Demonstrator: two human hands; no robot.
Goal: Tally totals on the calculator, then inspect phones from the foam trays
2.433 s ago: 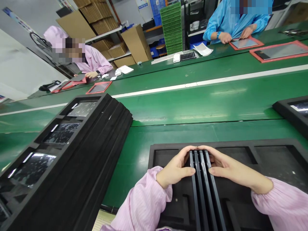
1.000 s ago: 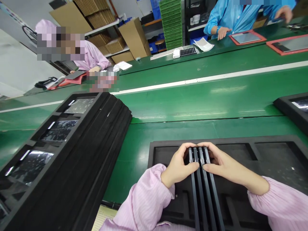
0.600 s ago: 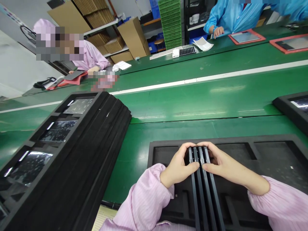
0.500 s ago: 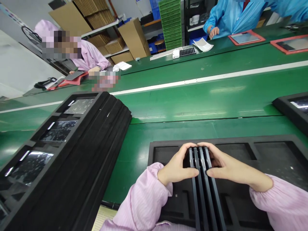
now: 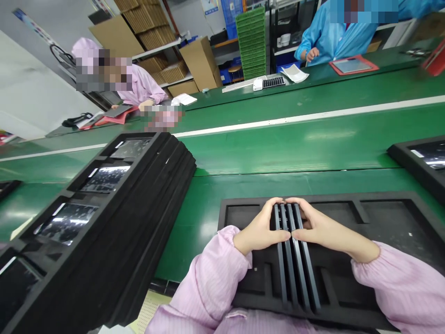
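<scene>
Several slim dark tablets [image 5: 300,269] stand on edge side by side, with narrow gaps between them, in front of me. My left hand [image 5: 261,230] is closed round the left side of the row, its thumb on the near edges and its fingertips at the far end. From the other side my right hand [image 5: 318,230] grips the same row, the two thumbs almost meeting. Under the hands lies a black foam tray [image 5: 384,198] with shallow recesses. Whether the tablets' lower edges touch the tray, I cannot tell.
A tall stack of black foam trays [image 5: 163,204] stands at left, screens in its top recesses. Another tray with a screen [image 5: 431,155] sits at right. Beyond the green conveyor [image 5: 278,148], two co-workers stand at a bench with a tablet on red foam [image 5: 352,65].
The row of tablets sits slightly farther forward, its near ends now in view. My thumbs have drawn closer together. The view has shifted a little, and a red-backed item at far right has been lifted.
</scene>
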